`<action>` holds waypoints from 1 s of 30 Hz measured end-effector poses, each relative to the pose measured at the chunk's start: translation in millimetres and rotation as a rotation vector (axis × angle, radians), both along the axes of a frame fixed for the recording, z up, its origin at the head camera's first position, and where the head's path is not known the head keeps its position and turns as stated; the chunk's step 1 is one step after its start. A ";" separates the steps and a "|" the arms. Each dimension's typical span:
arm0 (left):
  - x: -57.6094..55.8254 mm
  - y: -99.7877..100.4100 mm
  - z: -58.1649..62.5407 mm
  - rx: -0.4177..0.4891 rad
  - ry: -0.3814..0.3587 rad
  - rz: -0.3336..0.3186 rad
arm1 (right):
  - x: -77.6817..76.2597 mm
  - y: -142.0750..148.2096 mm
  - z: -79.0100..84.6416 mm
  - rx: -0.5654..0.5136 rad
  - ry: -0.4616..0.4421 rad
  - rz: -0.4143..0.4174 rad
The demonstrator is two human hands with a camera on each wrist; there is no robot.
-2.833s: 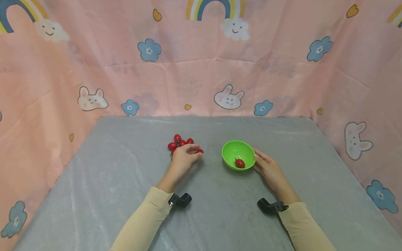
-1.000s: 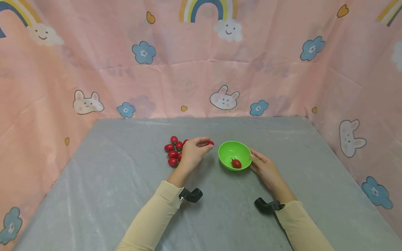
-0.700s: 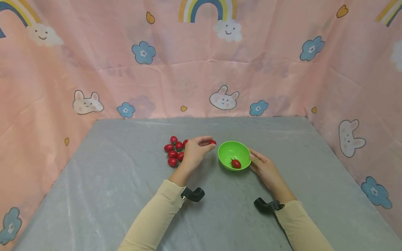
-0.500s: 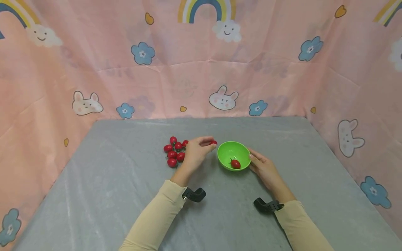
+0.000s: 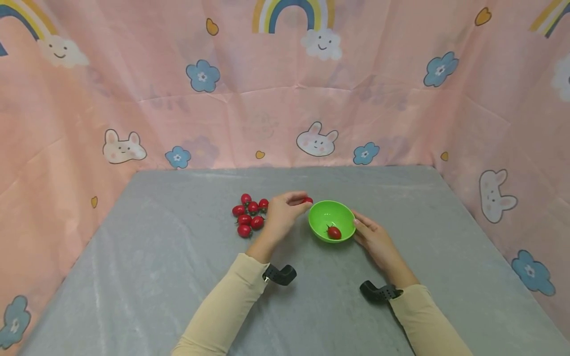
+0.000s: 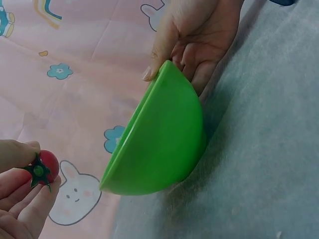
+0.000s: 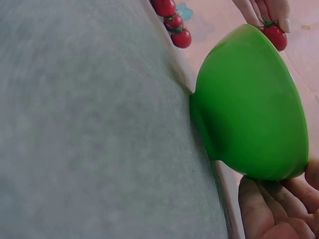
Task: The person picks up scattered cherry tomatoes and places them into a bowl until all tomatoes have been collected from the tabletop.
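- The left hand (image 5: 281, 213) is pinching a red tomato (image 6: 49, 167) between thumb and fingers, its green calyx showing in the left wrist view.
- That tomato is hanging just beside the far left rim of the green bowl (image 5: 319, 213); a gap is showing between the two in the left wrist view.
- The right hand (image 5: 374, 240) is grasping the bowl from its right side, the thumb lying at the rim and the fingers pressing on the outer wall.
- A second tomato (image 5: 334, 232) is resting inside the bowl, near the wall closest to the person.
- The bowl's rim is standing between the pinched tomato and the inside; in both wrist views the outer wall is hiding what the bowl is holding.
- Loose tomatoes (image 5: 244, 220) are lying close together on the grey counter (image 5: 156, 257), to the left of the left hand.
- Black wrist straps (image 5: 279, 275) are sitting at the cuffs of the beige sleeves (image 5: 227, 306), nearer the person than the bowl.
- A pink cloth (image 5: 249, 118), printed with rabbits, flowers and rainbows, is hanging behind the counter and along both sides.
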State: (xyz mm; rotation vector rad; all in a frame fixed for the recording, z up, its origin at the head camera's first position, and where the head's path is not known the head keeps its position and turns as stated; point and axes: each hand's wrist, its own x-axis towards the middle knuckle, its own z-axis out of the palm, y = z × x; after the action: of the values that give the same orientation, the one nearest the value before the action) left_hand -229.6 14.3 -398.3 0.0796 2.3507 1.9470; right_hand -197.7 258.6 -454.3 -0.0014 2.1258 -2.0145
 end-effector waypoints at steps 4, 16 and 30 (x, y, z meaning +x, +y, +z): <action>-0.6 3.6 0.3 0.010 -0.004 -0.012 | -0.6 0.9 -0.5 -0.002 -0.001 -0.003; -3.5 12.9 0.0 -0.006 0.009 -0.031 | 0.8 0.1 -0.4 0.009 0.000 -0.012; -4.3 25.6 0.0 0.008 0.033 -0.075 | 0.0 -0.9 -2.3 -0.025 0.005 -0.020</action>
State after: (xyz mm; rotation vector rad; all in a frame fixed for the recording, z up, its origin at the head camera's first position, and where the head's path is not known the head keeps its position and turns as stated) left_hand -233.9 39.9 -398.3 0.1981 2.3246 1.9353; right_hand -197.7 257.8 -456.7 0.0106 2.1119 -2.0535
